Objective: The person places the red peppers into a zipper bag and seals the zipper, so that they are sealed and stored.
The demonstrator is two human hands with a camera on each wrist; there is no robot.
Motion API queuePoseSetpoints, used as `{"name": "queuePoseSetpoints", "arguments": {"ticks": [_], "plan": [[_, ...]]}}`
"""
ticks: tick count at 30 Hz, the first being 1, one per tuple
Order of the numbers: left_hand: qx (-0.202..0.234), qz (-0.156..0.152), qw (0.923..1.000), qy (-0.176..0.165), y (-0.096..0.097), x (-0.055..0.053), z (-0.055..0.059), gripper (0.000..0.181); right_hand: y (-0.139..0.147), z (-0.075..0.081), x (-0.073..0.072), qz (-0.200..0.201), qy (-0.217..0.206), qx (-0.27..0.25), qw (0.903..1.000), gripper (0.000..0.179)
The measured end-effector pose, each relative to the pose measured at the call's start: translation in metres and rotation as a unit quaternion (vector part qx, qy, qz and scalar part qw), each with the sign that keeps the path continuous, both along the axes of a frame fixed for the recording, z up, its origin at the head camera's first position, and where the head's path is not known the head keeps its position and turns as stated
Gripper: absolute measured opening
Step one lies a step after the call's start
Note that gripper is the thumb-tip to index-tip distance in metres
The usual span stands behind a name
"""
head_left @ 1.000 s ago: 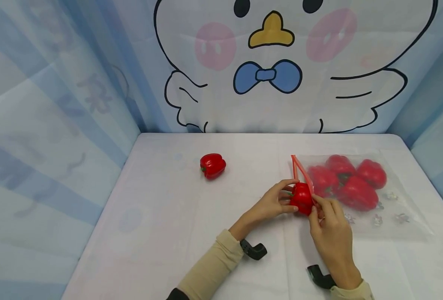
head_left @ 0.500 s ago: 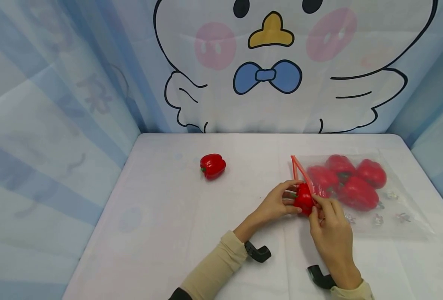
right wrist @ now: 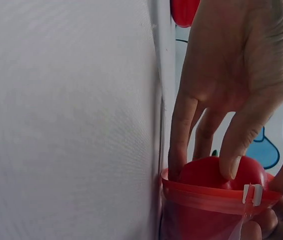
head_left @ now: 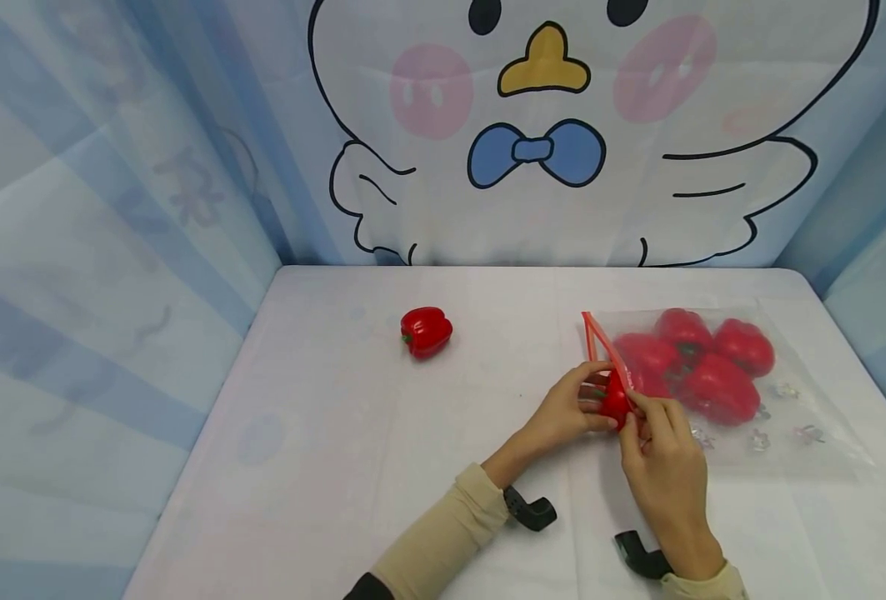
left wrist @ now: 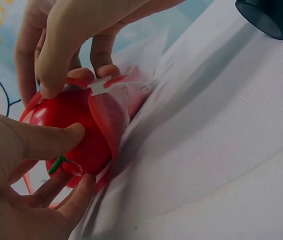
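A: Left hand status?
B: Left hand point(head_left: 566, 412) clamped on a glossy red bell pepper point(left wrist: 69, 112), thumb on one side, fingers on the other. Green stem point(left wrist: 57, 164) faces the palm.
A: Where's that pepper exactly?
B: In the mouth of a clear plastic bag point(head_left: 806, 400), partly in. Red plastic rim strip point(head_left: 605, 342) runs around it; stem end sticks out toward the left hand.
A: Right hand?
B: Right hand point(head_left: 665, 458) pinches the rim at the near side, by a small white slider point(left wrist: 100, 86). Thumb and fingers together on the edge.
A: Bag contents?
B: Four red peppers point(head_left: 722, 389) bunched up, hazy through the film. Some small clear shapes point(head_left: 760, 440) near them; can't tell what they are. Bag lies flat on the right of the white-covered table point(head_left: 300, 458).
A: Anything else out?
B: One loose red pepper point(head_left: 426, 332), on its side toward the far edge, well apart from the bag, stem pointing left.
A: Surroundings?
B: Beige sleeves point(head_left: 450, 525), black device point(head_left: 530, 510) at each wrist. Cartoon-print cloth point(head_left: 536, 229) behind the table.
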State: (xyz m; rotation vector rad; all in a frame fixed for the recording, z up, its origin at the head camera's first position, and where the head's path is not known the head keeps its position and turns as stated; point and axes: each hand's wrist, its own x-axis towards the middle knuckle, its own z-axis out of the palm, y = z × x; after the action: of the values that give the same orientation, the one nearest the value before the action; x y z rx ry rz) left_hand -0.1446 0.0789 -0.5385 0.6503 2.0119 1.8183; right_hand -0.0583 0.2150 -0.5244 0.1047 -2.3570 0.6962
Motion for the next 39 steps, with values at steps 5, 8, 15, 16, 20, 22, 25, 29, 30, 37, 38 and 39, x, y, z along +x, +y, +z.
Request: {"name": "queuePoseSetpoints", "arguments": {"ticks": [5,8,15,16,20,22,25,29,30,37,38,39], "plan": [[0.009,0.009,0.9998,-0.012,0.011,0.001,-0.004,0.073,0.000,-0.001,0.000,-0.002,0.004,-0.003,1.0000,0.037],[0.028,0.013,0.9989,-0.035,0.016,0.001,-0.006,0.072,0.000,-0.001,0.000,-0.001,0.006,-0.006,1.0000,0.037],[0.051,0.041,0.9963,-0.056,0.022,0.002,-0.008,0.068,0.001,-0.001,-0.001,0.004,0.016,-0.005,0.9999,0.037],[0.051,0.047,0.9962,-0.053,0.022,0.002,-0.009,0.066,0.001,0.000,-0.001,0.005,0.019,-0.006,0.9998,0.036],[0.025,0.058,0.9978,-0.018,0.025,0.002,-0.010,0.056,0.001,0.000,-0.001,0.007,0.026,-0.007,0.9996,0.035],[0.005,0.057,0.9984,0.003,0.024,0.002,-0.010,0.052,0.000,0.000,-0.001,0.006,0.026,-0.008,0.9996,0.035],[-0.020,0.050,0.9982,0.026,0.023,0.001,-0.010,0.049,0.000,0.000,0.000,0.005,0.025,-0.007,0.9997,0.035],[-0.032,0.033,0.9984,0.033,0.022,0.000,-0.010,0.045,-0.001,0.000,0.000,0.004,0.024,-0.006,0.9997,0.034],[-0.030,0.027,0.9987,0.032,0.022,-0.001,-0.011,0.044,-0.001,-0.001,0.001,0.004,0.025,-0.006,0.9997,0.034],[-0.040,-0.002,0.9982,0.045,0.021,-0.004,-0.012,0.039,-0.001,0.000,0.001,0.002,0.024,-0.007,0.9997,0.034],[-0.049,-0.003,0.9975,0.051,0.021,-0.004,-0.012,0.039,-0.001,0.000,0.001,0.002,0.023,-0.008,0.9997,0.034],[-0.054,-0.006,0.9971,0.054,0.021,-0.004,-0.012,0.038,-0.001,0.000,0.001,0.003,0.022,-0.009,0.9997,0.034]]}}
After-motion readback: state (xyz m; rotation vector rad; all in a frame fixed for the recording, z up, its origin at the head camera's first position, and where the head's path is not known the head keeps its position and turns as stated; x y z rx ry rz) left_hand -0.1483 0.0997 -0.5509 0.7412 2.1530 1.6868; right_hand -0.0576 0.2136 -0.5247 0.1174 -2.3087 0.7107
